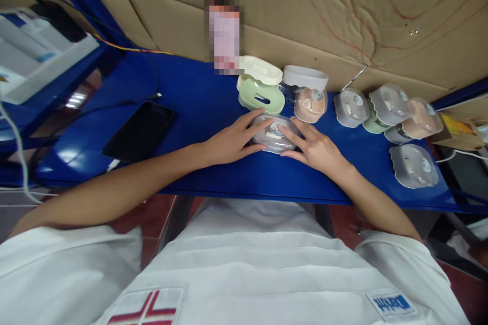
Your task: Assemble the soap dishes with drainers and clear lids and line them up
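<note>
A grey soap box (pixel 275 141) with a clear lid and a round sticker lies on the blue table in front of me. My left hand (pixel 232 137) grips its left end, thumb at the near edge and fingers over the lid. From the other side my right hand (pixel 314 144) holds the right end, fingers on the lid and thumb along the front. Just behind the box sits a green soap box part (pixel 262 97) with a slot in its middle. Beside that are a cream tray (pixel 263 69), a grey tray (pixel 305 77) and a peach lidded soap box (pixel 310 105).
Several lidded soap boxes (pixel 387 104) stand grouped at the right, some stacked. Another grey one (pixel 414 166) is near the right front edge. A black phone (pixel 139 132) and cables lie at left. A cardboard wall (pixel 171 15) with a blurred-out panel (pixel 224 35) closes the back.
</note>
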Tool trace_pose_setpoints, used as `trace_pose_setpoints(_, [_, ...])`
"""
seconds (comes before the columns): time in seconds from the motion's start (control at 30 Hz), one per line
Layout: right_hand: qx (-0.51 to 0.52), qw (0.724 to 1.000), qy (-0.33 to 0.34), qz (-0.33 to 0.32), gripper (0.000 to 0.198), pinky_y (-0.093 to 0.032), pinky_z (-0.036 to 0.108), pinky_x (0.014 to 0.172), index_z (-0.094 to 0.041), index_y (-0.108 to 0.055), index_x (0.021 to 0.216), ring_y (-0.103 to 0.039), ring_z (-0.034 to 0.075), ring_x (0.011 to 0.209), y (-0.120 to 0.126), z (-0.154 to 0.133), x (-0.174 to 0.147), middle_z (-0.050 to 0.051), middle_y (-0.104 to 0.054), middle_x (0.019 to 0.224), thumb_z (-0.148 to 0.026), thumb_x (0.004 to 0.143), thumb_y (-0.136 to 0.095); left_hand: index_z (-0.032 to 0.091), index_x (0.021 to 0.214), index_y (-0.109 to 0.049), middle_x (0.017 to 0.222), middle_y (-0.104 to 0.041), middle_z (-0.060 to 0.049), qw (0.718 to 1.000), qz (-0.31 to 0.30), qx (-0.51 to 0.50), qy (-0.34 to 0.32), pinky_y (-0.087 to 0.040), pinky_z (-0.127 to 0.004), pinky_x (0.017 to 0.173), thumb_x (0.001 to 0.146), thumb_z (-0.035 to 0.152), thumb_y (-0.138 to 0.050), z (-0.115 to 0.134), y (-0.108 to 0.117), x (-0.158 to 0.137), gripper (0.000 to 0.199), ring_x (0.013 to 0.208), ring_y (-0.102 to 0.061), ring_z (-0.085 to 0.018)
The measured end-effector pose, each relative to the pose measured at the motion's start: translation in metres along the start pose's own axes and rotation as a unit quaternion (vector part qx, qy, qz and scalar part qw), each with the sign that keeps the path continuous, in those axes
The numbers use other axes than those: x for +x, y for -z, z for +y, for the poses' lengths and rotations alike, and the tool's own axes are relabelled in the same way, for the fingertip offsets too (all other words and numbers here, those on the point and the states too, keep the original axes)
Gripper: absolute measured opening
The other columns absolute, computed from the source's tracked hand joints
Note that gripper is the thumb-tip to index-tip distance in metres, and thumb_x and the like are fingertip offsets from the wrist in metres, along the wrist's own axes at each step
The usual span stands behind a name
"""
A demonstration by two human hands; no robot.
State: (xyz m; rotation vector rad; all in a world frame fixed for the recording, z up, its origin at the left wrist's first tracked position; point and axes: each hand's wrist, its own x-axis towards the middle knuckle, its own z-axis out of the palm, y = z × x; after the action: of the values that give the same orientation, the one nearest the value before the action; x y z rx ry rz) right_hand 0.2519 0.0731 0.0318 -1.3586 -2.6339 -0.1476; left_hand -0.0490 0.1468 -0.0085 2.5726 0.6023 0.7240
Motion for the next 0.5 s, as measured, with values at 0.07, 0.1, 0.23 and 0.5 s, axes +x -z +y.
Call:
trace_pose_setpoints(0.07, [0.005,1.000,-0.007,-0.002,0.074,-0.058,0.059,0.117,-0.032,-0.045,0.170,-0.057,0.042,0.151,0.000,0.002,0.000,0.018,-0.048,0.172,-0.065,0.106,-0.058,0.024,0.174,-0.034,0.180,-0.028,-0.024,1.000,0.000,0.002,0.000,-0.036,-0.065,0.133,0.110,0.051,-0.059,0.000,0.000,0.000,0.074,0.168,-0.031,-0.040])
trace_pose_setpoints(0.1, [0.009,1.000,-0.008,-0.004,0.073,-0.058,0.059,0.116,-0.032,-0.046,0.170,-0.058,0.042,0.150,0.000,0.003,0.000,0.018,-0.048,0.172,-0.065,0.106,-0.057,0.025,0.174,-0.033,0.180,-0.027,-0.024,1.000,-0.001,0.006,-0.001,-0.037,-0.066,0.132,0.110,0.051,-0.058,-0.001,0.000,0.000,0.073,0.168,-0.031,-0.040])
trace_pose_setpoints(0.23, [0.042,0.999,-0.006,-0.011,0.079,-0.054,0.064,0.120,-0.032,-0.037,0.175,-0.050,0.044,0.156,-0.004,0.005,0.000,0.017,-0.036,0.179,-0.062,0.105,-0.061,0.028,0.175,-0.031,0.181,-0.027,-0.022,1.000,-0.003,0.025,0.002,-0.038,-0.066,0.132,0.110,0.053,-0.058,-0.004,-0.001,-0.001,0.076,0.167,-0.032,-0.040])
trace_pose_setpoints(0.5, [0.086,0.993,0.054,0.053,0.068,-0.048,0.056,0.128,-0.040,-0.047,0.168,-0.047,0.035,0.160,0.008,0.023,-0.002,0.007,-0.038,0.178,-0.059,0.106,-0.064,0.029,0.174,-0.029,0.175,-0.034,-0.021,0.998,0.070,-0.005,-0.001,-0.041,-0.064,0.131,0.101,0.053,-0.075,0.008,0.006,0.003,0.089,0.164,-0.037,-0.040])
